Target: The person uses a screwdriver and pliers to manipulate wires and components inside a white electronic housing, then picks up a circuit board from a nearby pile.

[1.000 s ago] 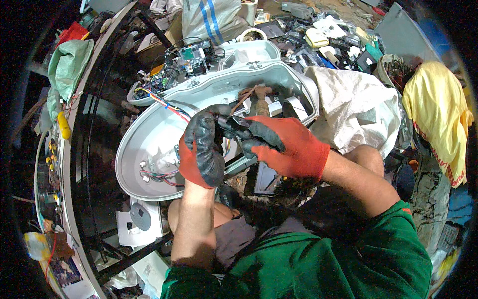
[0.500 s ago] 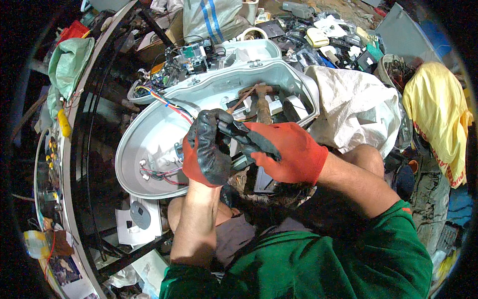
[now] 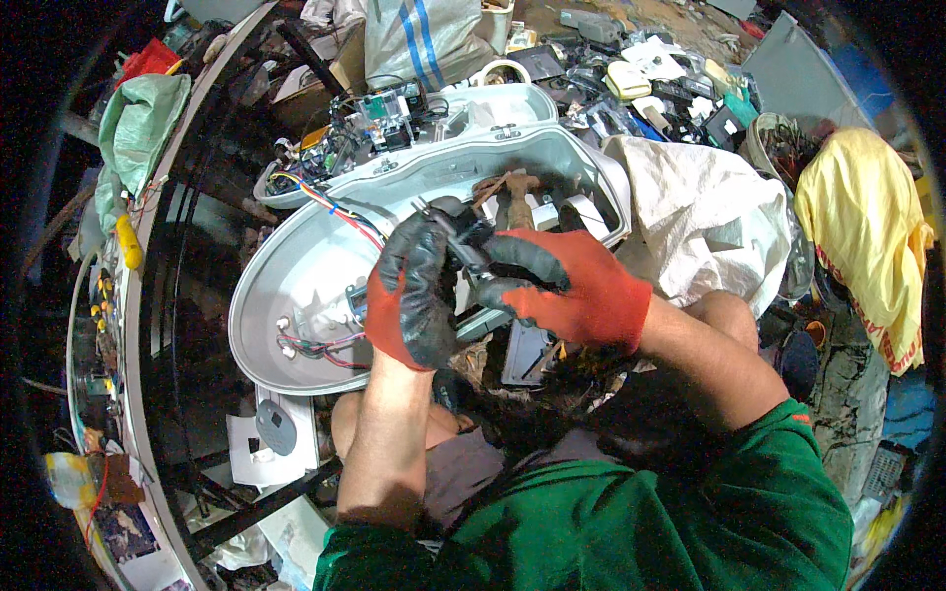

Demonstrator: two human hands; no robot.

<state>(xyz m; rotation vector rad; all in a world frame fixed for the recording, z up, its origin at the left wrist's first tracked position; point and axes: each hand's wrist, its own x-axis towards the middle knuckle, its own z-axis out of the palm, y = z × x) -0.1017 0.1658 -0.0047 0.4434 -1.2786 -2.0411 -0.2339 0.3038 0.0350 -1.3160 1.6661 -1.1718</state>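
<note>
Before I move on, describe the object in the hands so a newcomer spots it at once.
Find the big pale-grey shell with a rounded left end. Over it, the gloved left hand and right hand meet at a small dark part. Unlike the brown hammer-shaped tool in the shell, it is held between fingers.

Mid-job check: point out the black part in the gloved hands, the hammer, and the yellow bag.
Black part (image 3: pixel 470 239): head view, on the middle of its dark body.
Hammer (image 3: pixel 519 207): head view, on its handle.
Yellow bag (image 3: pixel 859 231): head view, on its creased middle.
</note>
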